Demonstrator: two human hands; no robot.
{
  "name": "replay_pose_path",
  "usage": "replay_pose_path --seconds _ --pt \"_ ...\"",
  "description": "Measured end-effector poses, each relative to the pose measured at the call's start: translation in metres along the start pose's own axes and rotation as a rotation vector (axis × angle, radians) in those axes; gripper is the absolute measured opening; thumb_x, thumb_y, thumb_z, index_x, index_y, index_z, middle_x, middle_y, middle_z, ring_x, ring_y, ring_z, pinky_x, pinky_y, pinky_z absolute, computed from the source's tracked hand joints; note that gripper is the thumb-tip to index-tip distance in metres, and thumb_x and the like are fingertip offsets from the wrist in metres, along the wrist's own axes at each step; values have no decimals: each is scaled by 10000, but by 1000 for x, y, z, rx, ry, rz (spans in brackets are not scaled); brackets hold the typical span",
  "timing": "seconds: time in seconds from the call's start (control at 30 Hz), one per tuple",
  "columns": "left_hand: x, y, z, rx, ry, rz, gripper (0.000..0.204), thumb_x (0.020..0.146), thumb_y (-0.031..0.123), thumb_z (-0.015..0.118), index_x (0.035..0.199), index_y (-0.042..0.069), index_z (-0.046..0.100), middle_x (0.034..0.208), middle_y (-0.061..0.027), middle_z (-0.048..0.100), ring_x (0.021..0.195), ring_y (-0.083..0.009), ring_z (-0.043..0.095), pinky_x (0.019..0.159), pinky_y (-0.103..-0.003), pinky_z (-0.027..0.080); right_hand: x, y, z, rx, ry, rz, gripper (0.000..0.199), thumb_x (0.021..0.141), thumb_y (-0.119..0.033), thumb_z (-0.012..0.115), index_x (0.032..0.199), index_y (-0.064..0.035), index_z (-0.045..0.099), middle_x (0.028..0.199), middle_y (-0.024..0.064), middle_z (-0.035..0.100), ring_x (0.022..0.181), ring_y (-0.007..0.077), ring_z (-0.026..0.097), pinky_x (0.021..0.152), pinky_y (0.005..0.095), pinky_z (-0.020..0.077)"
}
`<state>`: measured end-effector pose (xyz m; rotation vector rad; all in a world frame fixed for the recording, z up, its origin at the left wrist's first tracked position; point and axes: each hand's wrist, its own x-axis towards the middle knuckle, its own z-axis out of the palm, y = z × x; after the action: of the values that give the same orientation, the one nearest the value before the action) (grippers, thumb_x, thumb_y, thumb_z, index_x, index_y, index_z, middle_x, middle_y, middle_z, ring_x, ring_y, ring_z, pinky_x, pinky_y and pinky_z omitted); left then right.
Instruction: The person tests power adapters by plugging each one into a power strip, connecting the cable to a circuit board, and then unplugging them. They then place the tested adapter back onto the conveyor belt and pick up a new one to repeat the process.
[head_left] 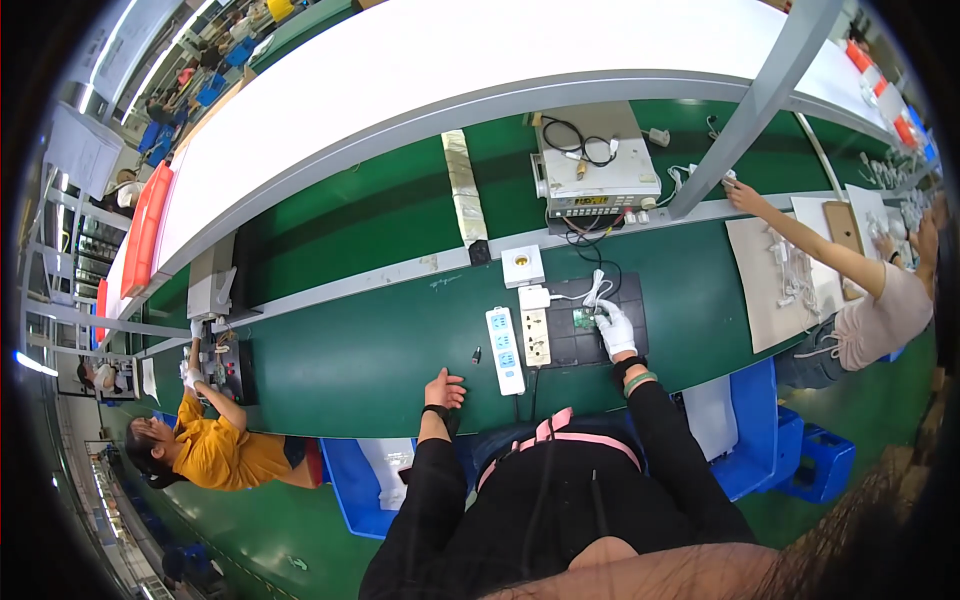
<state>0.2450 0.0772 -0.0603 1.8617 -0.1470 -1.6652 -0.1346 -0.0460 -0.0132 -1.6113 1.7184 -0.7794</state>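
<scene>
My left hand [446, 391], bare, rests by the front edge of the green bench with its fingers loosely extended and nothing in them. A small dark connector-like piece [476, 355] lies beyond it. My right hand [617, 332], in a white glove, reaches over a dark mat [634, 298]. Its fingers are closed at the lower end of a looped white cable [598, 287], next to a small green circuit board [583, 318]. The fingertips partly hide what they grip. The cable runs left to a white adapter [534, 297] on a beige socket strip [536, 338].
A white power strip with blue sockets [505, 350] lies left of the mat. Behind stand a white square socket box [522, 266] and a bench instrument [598, 165] with leads. Blue bins [735, 440] flank me below the bench. A person in yellow [225, 455] works left, another person [870, 310] right.
</scene>
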Motion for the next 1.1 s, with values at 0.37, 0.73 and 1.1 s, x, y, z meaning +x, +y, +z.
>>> replay_pose_path --seconds 0.37,0.73,1.1 --pt "0 1 4 19 4 47 505 917 450 363 854 12 606 590 -110 595 392 -172 517 342 -295 423 17 22 -2 -148 -69 -91 264 773 -126 622 1035 -108 598 948 121 627 840 278 603 735 341 469" --pt "-17 81 124 418 -27 962 285 797 147 633 1062 61 574 955 -99 588 729 -185 564 666 -270 481 42 -52 -45 311 33 -274 260 780 -44 603 1038 -71 590 903 47 619 739 121 587 639 244 458" --pt "15 127 176 645 -308 1307 576 748 84 675 1263 92 419 1080 -91 560 849 -171 587 675 -285 490 -37 -5 -32 1006 -189 356 304 801 -1 588 1098 -26 527 966 80 602 784 136 586 710 248 489"
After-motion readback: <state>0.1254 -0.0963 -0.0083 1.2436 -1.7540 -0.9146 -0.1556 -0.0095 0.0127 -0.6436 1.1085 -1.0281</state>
